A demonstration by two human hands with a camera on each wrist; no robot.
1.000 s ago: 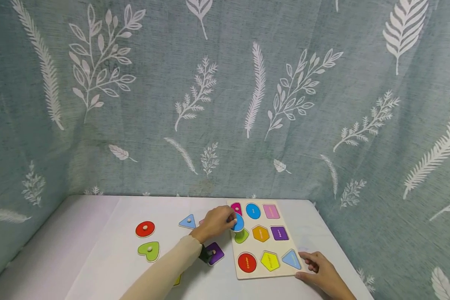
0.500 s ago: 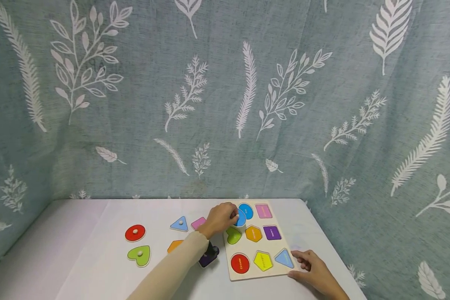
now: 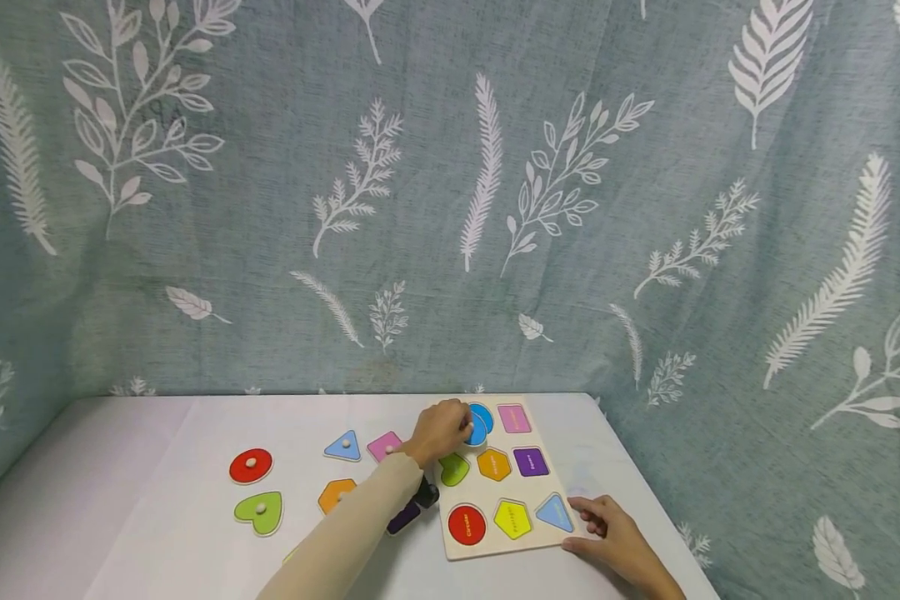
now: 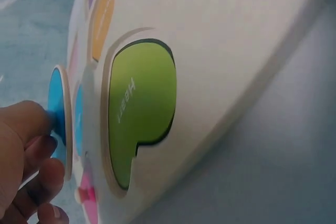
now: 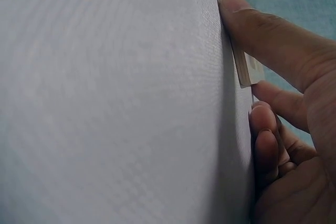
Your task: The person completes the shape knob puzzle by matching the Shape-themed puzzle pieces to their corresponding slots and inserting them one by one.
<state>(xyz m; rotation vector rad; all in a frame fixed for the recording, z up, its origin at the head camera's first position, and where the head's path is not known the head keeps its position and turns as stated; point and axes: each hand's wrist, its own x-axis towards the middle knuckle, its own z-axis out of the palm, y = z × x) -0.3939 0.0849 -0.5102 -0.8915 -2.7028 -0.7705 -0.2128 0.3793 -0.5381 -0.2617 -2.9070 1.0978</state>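
Note:
My left hand (image 3: 437, 433) pinches a blue oval puzzle piece (image 4: 56, 90), its knob hidden by the fingers. In the left wrist view the piece stands tilted, just off the wooden puzzle board (image 3: 457, 546). It overlaps part of the blue oval recess (image 3: 484, 414) in the head view. A green heart recess (image 4: 142, 93) lies beside that hand, and a magenta piece (image 4: 90, 198) with a knob sits in the board below the fingers. My right hand (image 3: 607, 533) holds the board's near right corner, thumb on the near edge and index finger against the side.
Loose knobbed pieces lie left of the board: a red circle (image 3: 251, 466), green heart (image 3: 261, 512), blue triangle (image 3: 343, 446), pink piece (image 3: 382, 446), orange hexagon (image 3: 333, 493) and purple piece (image 3: 402, 518). The left sleeve (image 3: 352, 533) partly covers a yellow one. A leaf-patterned curtain (image 3: 420, 208) stands behind.
The left hand has carried the blue oval piece slightly right across the board, from near the magenta piece onto the blue recess. The head view has shifted; the right hand keeps its place on the corner.

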